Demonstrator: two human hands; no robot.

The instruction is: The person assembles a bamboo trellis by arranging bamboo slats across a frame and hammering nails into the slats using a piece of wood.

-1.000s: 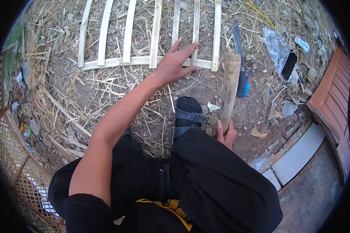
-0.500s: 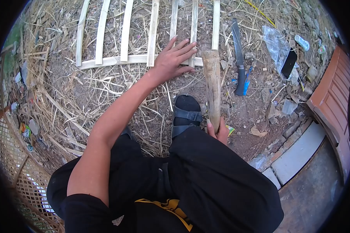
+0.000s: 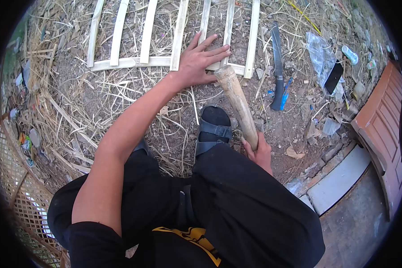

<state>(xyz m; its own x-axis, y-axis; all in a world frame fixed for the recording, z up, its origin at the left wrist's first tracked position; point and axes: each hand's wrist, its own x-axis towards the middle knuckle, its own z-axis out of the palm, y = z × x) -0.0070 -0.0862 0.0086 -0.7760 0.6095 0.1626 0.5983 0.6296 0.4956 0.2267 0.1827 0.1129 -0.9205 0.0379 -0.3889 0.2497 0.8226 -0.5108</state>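
My left hand (image 3: 198,64) rests with its fingers spread over the lower ends of pale split-wood slats (image 3: 227,31) and the crosspiece (image 3: 158,61). The crosspiece runs across the slats' near ends on the ground. In my right hand (image 3: 260,152) is a thick wooden club (image 3: 239,102), gripped at its narrow near end. Its broad far end points forward and left, close to my left thumb and the crosspiece; whether it touches them I cannot tell.
A long knife (image 3: 278,62) with a dark handle lies right of the slats, beside a blue object (image 3: 286,94). Further right are clear plastic (image 3: 318,51), a black phone-like slab (image 3: 333,77) and a brown panel (image 3: 382,134). Straw and shavings litter the ground. Woven lattice (image 3: 18,178) stands left.
The club's far end has swung left, from over the right-hand slats toward my left hand. My right hand has shifted slightly right. My left hand stays spread on the slats.
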